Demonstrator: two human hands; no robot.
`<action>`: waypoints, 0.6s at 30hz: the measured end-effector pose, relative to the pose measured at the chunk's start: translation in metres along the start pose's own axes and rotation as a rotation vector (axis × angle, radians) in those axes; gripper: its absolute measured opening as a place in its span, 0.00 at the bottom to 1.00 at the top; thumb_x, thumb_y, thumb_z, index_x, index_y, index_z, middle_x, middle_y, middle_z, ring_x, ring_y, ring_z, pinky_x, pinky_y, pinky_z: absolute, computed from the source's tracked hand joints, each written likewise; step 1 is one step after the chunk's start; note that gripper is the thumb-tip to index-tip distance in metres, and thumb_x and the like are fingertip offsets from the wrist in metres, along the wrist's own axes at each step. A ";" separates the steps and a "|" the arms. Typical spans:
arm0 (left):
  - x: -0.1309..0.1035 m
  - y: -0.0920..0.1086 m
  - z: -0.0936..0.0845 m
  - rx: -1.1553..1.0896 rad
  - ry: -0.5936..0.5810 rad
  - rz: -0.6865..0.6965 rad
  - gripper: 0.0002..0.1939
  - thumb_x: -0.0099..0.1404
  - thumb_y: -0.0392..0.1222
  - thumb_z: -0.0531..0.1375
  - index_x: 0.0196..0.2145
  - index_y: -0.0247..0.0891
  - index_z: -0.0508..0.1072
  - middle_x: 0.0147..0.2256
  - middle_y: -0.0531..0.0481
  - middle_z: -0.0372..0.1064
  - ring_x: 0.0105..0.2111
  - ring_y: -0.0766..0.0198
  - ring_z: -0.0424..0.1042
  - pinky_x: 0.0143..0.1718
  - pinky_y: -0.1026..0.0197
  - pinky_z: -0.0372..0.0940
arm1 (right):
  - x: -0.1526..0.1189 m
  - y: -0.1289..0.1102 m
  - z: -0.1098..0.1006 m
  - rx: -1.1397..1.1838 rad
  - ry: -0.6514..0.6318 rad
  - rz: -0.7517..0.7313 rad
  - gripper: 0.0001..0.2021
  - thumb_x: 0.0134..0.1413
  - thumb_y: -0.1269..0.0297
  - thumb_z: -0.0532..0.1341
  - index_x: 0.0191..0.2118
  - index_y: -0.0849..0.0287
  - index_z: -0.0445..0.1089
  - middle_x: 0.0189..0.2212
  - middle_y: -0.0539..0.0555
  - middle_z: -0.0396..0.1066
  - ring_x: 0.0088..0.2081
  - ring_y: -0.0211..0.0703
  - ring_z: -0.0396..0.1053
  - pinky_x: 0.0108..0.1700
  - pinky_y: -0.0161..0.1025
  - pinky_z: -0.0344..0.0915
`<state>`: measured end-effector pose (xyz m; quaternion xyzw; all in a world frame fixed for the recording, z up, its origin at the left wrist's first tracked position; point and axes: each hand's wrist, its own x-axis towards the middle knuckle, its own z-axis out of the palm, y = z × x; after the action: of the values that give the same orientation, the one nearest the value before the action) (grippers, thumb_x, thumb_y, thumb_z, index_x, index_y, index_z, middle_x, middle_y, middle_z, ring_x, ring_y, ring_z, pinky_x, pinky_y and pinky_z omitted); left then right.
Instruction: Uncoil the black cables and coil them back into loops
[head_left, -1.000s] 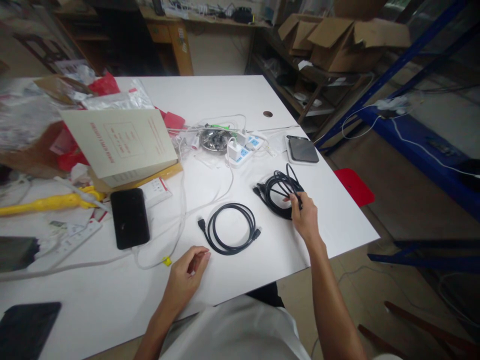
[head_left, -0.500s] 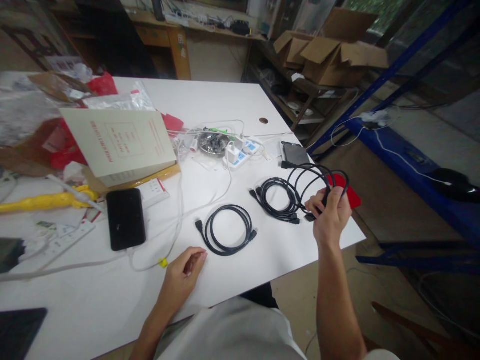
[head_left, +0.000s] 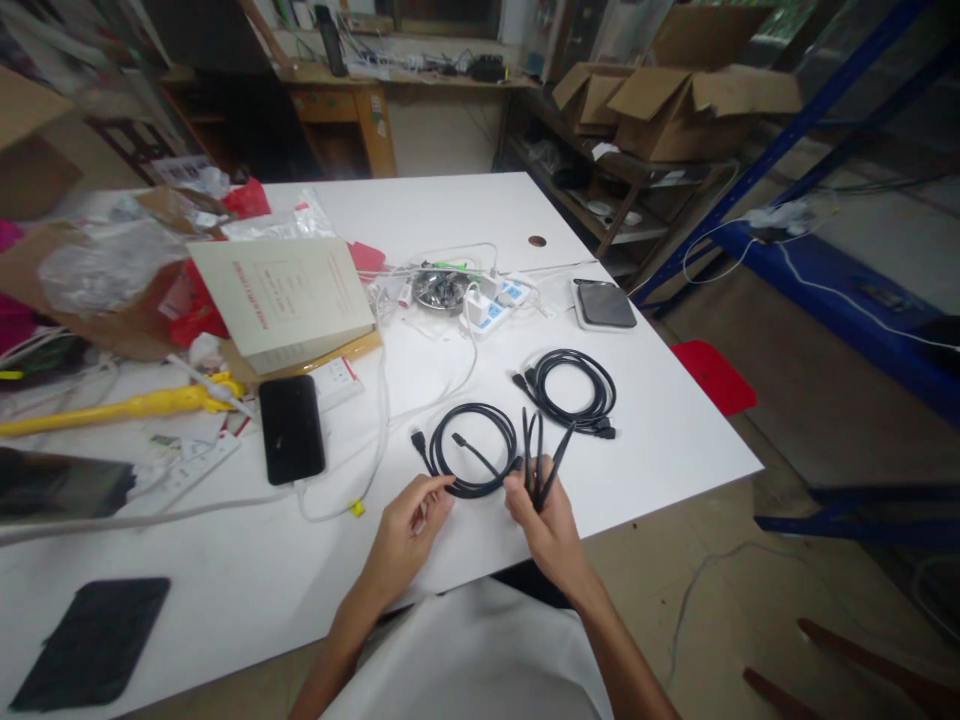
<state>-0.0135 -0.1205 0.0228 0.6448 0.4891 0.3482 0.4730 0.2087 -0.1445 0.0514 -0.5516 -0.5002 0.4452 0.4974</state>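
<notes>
My right hand [head_left: 551, 525] is closed round a coiled black cable [head_left: 534, 450], whose loops stand up edge-on from the fist. One plug end of it reaches left over a second coiled black cable [head_left: 431, 445] lying on the white table [head_left: 660, 440]. My left hand [head_left: 416, 520] is at the near edge of that lying coil, fingers curled with a gap between thumb and forefinger and nothing visible in them. It cannot be told whether the fingertips touch the coil. Farther right lies a thicker bundle of black cable [head_left: 574, 390] with several plugs that look like HDMI.
On the left are a black phone-like device [head_left: 292, 430], a propped cream booklet [head_left: 281, 300] and a yellow tool [head_left: 135, 408]. Behind the coils are a white power strip [head_left: 487, 315], a metal dish [head_left: 439, 290] and a flat grey box [head_left: 604, 305]. A red stool [head_left: 716, 375] stands beyond the right edge.
My right hand has brought the held cable from above the right-hand bundle left and nearer to my body. My left hand has come closer to the lying coil. The view has shifted somewhat.
</notes>
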 end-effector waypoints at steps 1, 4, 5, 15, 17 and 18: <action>0.001 0.006 0.004 -0.046 -0.013 -0.016 0.16 0.76 0.51 0.60 0.53 0.40 0.79 0.39 0.47 0.75 0.33 0.63 0.70 0.32 0.63 0.63 | -0.004 0.000 0.002 -0.108 -0.069 -0.038 0.13 0.75 0.53 0.58 0.40 0.55 0.61 0.30 0.48 0.64 0.30 0.37 0.64 0.33 0.34 0.62; 0.007 0.024 0.019 -0.231 -0.008 -0.100 0.20 0.76 0.57 0.58 0.47 0.38 0.80 0.38 0.45 0.76 0.35 0.60 0.71 0.36 0.61 0.65 | -0.012 -0.004 0.005 -0.303 -0.267 -0.121 0.11 0.77 0.54 0.55 0.46 0.56 0.66 0.36 0.53 0.72 0.34 0.42 0.71 0.39 0.38 0.67; 0.009 0.029 0.023 -0.290 0.002 -0.136 0.21 0.76 0.58 0.58 0.44 0.37 0.79 0.36 0.46 0.75 0.34 0.61 0.70 0.36 0.61 0.65 | -0.014 -0.005 0.006 -0.337 -0.315 -0.132 0.12 0.77 0.54 0.54 0.51 0.56 0.67 0.37 0.54 0.75 0.34 0.44 0.72 0.39 0.38 0.68; 0.010 0.045 0.013 -0.408 0.046 -0.193 0.18 0.74 0.55 0.63 0.39 0.36 0.80 0.36 0.45 0.78 0.38 0.58 0.74 0.39 0.60 0.65 | -0.014 -0.005 -0.031 -0.349 -0.215 -0.159 0.19 0.79 0.52 0.50 0.52 0.56 0.74 0.44 0.56 0.81 0.46 0.46 0.80 0.50 0.39 0.73; 0.007 0.044 0.006 -0.394 0.060 -0.176 0.17 0.75 0.54 0.62 0.39 0.36 0.80 0.36 0.45 0.77 0.38 0.59 0.74 0.40 0.59 0.65 | -0.013 0.001 -0.050 -0.350 -0.054 -0.158 0.20 0.79 0.51 0.50 0.49 0.56 0.75 0.42 0.56 0.82 0.45 0.46 0.80 0.49 0.40 0.74; 0.005 0.044 0.003 -0.388 0.073 -0.171 0.17 0.75 0.53 0.62 0.40 0.36 0.80 0.36 0.45 0.77 0.38 0.59 0.73 0.39 0.59 0.65 | -0.013 0.003 -0.061 -0.346 0.036 -0.149 0.21 0.79 0.49 0.50 0.47 0.57 0.76 0.40 0.56 0.82 0.42 0.45 0.81 0.48 0.40 0.74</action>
<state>0.0034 -0.1193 0.0634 0.4846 0.4826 0.4176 0.5983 0.2678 -0.1640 0.0549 -0.5981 -0.5996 0.3047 0.4357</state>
